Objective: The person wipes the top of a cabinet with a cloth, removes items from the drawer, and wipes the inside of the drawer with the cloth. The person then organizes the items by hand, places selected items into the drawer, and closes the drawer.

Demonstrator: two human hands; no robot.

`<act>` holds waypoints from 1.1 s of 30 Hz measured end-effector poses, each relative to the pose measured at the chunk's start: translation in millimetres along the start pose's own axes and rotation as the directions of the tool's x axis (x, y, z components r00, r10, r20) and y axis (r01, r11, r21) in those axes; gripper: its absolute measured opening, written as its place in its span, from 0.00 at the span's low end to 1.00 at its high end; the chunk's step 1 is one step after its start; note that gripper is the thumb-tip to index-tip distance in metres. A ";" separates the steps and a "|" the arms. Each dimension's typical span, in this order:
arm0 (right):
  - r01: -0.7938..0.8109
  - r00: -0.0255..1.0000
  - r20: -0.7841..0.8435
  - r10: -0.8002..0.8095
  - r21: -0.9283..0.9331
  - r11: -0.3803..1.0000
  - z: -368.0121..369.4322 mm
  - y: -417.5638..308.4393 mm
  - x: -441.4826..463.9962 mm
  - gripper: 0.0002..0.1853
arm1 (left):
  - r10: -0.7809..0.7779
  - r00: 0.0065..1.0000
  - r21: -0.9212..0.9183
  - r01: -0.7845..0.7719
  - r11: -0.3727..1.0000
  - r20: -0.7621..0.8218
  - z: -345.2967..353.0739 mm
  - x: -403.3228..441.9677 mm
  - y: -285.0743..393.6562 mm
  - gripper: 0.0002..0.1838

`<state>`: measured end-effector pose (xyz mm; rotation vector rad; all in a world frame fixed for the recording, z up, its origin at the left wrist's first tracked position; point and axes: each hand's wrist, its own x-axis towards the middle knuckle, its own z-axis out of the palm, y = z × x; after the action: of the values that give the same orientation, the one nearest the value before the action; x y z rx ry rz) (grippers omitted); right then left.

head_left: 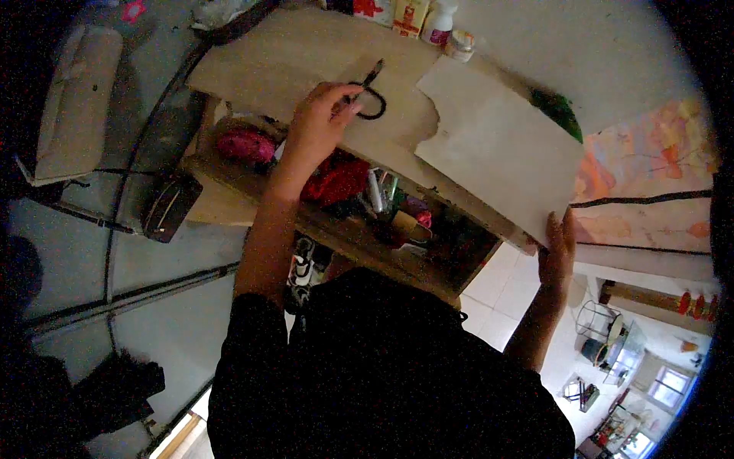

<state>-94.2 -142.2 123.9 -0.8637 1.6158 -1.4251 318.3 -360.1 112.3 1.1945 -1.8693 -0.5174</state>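
My left hand (325, 115) is over the wooden desk top, its thumb and fingers pinched on a short black cable (372, 116). The cable curves in a loop, and its plug end points away from me. At the desk's right end, my right hand (560, 236) rests against the corner with its fingers stretched out. Beside it lies a pale sheet-like surface (501, 145) with a wavy left edge. Below my left hand is an open drawer (352, 249) holding a red cloth (336, 182), a pink item (245, 145), a white tube (375, 191) and other small things.
A white bottle (439, 21), a yellow box (410, 17) and a small jar (460, 46) stand at the desk's back edge. A dark case (172, 206) is left of the drawer. Patterned orange fabric (642, 164) lies to the right.
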 end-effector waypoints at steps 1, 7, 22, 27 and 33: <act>0.144 0.988 -0.032 -0.152 -0.176 0.974 -10.8 17.3 5.3 0.36 | 0.043 0.999 -0.024 -0.043 0.999 0.005 0.4 0.4 -1.7 0.10; 0.213 0.909 -0.056 -0.414 -0.791 0.574 -16.2 13.4 3.4 0.23 | -0.113 0.969 0.218 0.162 0.963 -0.220 -25.5 -45.3 -24.7 0.14; 0.871 0.260 0.895 -0.362 -0.056 0.488 146.1 43.9 -53.5 0.19 | -0.584 0.811 0.054 0.585 0.810 -0.034 -54.6 -120.8 -29.1 0.31; 0.842 0.403 0.873 -0.274 -0.236 0.485 152.5 52.7 -47.1 0.17 | -0.334 0.879 -0.265 0.251 0.931 -0.339 -103.1 -48.0 9.0 0.33; 0.796 0.461 0.875 -0.151 -0.332 0.505 152.0 78.5 -32.3 0.19 | 0.160 0.944 0.320 -0.062 0.945 -0.290 -88.0 25.6 -31.5 0.30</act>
<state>57.2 -171.1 42.9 -2.2931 1.1710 -0.4417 402.4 -389.3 150.7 1.2749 -1.7663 0.0346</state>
